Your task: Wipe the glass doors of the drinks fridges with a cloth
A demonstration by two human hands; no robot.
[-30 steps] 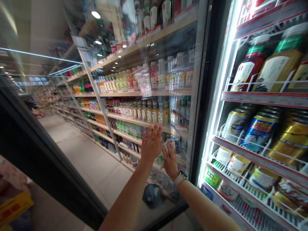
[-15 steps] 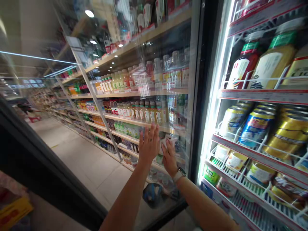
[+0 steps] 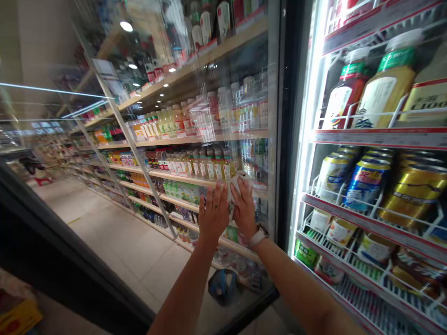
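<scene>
My left hand (image 3: 213, 215) is flat against the pane of a glass door (image 3: 167, 288), its fingers stretched upward. Close beside it, my right hand (image 3: 244, 208) presses a crumpled white cloth (image 3: 247, 176) to the same pane. The cloth shows above and to the left of the right fingers; the palm hides the rest of it. On the right wrist is a watch (image 3: 260, 233) with a pale band. Shelves of bottles show in the pane behind both hands.
To the right, a lit cooler holds juice bottles (image 3: 380, 88) and cans (image 3: 366, 184) on wire-edged shelves (image 3: 370, 137). The door's dark frame (image 3: 283, 139) borders the pane. Floor tiles (image 3: 157, 260) and a red stool (image 3: 42, 180) lie at left.
My right hand has moved up the pane with the cloth and come closer to my left hand. The left hand stays flat in nearly the same place. The view has shifted slightly.
</scene>
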